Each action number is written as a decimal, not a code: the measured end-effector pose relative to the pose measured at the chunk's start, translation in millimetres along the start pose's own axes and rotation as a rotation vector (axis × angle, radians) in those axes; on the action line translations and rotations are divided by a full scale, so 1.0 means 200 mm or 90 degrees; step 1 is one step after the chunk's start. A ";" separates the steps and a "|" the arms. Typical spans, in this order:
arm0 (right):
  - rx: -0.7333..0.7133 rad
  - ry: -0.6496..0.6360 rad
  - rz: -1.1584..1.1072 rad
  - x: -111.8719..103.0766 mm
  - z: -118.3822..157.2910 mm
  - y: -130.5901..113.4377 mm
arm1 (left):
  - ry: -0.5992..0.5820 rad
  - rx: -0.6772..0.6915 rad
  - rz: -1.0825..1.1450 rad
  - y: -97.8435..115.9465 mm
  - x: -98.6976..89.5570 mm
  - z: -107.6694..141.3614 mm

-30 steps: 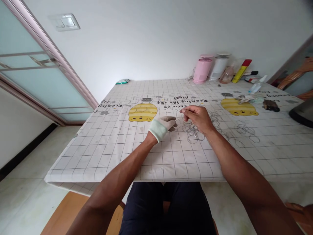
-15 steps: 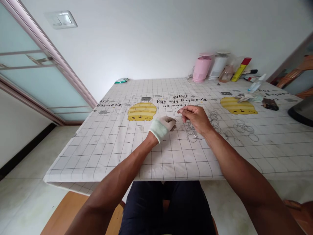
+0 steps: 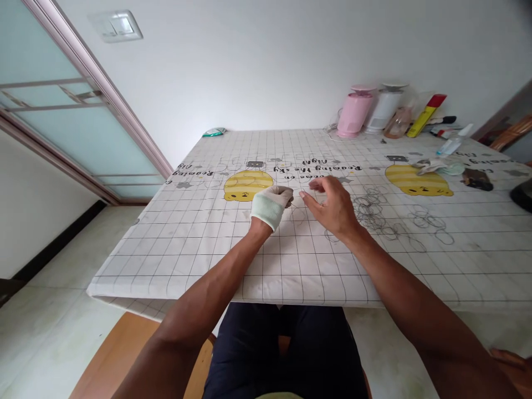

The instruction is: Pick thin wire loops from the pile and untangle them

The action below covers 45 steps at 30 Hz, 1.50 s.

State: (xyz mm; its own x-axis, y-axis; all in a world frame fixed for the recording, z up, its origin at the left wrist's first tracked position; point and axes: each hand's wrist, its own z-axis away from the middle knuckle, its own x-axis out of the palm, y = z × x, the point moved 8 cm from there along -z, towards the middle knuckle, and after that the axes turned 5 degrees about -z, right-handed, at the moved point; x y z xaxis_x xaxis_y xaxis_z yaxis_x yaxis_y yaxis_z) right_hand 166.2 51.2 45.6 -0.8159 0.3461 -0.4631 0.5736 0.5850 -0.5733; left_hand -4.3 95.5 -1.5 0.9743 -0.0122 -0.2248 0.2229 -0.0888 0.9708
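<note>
My left hand [image 3: 272, 206], in a pale glove, is closed in a pinch over the checked tablecloth, with a thin wire loop [image 3: 298, 216] hanging at its fingertips. To the right of it my bare right hand [image 3: 330, 204] has its thumb and fingers apart, with nothing seen between them. A tangle of thin grey wire loops [image 3: 369, 210] lies on the cloth just beyond the right hand, and more loops [image 3: 428, 220] are spread farther right.
A pink device [image 3: 354, 113], a white device [image 3: 381, 111], a glass bottle [image 3: 398, 123] and a yellow can [image 3: 424, 119] stand near the wall. A crumpled cloth [image 3: 443, 166] and a dark object [image 3: 477, 179] lie at the right. A green packet [image 3: 215, 132] is at the back left.
The view has shifted slightly. My right hand has opened its fingers, and a wire loop now shows more plainly at my left fingertips.
</note>
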 end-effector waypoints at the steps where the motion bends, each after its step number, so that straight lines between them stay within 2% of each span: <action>1: -0.063 0.037 0.053 -0.02 0.01 -0.05 | 0.030 0.004 0.011 0.00 -0.02 0.00; 2: -0.119 0.054 0.099 -0.02 0.02 -0.10 | 0.055 0.008 0.023 0.01 -0.04 0.00; 4: -0.204 0.035 0.168 0.02 0.05 -0.18 | 0.087 0.017 0.047 0.01 -0.06 0.01; 7: -0.259 -0.016 0.252 0.10 0.08 -0.22 | 0.103 0.026 0.073 0.01 -0.06 0.01; 12: -0.236 -0.064 0.314 0.18 0.08 -0.17 | 0.088 0.034 0.050 0.02 -0.03 0.03; 20: -0.210 -0.059 0.282 0.17 0.08 -0.15 | 0.083 0.026 0.014 0.07 -0.04 0.06; 30: -0.123 0.007 0.263 0.18 0.08 -0.13 | 0.087 0.022 0.189 -0.01 0.00 0.05; 34: -0.088 -0.016 0.213 0.17 0.06 -0.09 | 0.077 -0.015 0.232 -0.03 0.01 0.05; 37: -0.029 -0.030 0.140 0.14 0.05 -0.04 | 0.057 -0.020 0.194 -0.02 0.01 0.04; 39: 0.023 -0.026 0.074 0.11 0.04 0.00 | 0.019 -0.001 0.138 0.00 0.03 0.03; 43: 0.076 -0.006 0.001 0.08 0.04 0.04 | -0.097 0.063 -0.071 0.02 0.12 0.03; 45: 0.090 0.009 -0.013 0.08 0.04 0.05 | -0.103 0.076 -0.155 0.02 0.14 0.04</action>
State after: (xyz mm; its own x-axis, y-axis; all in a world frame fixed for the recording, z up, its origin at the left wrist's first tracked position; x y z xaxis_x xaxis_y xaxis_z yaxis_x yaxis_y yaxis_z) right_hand 159.6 56.9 27.5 -0.8279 0.3459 -0.4414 0.5605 0.4826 -0.6730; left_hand 23.7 87.0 -5.3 0.8727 -0.1334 -0.4696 0.4349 -0.2245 0.8720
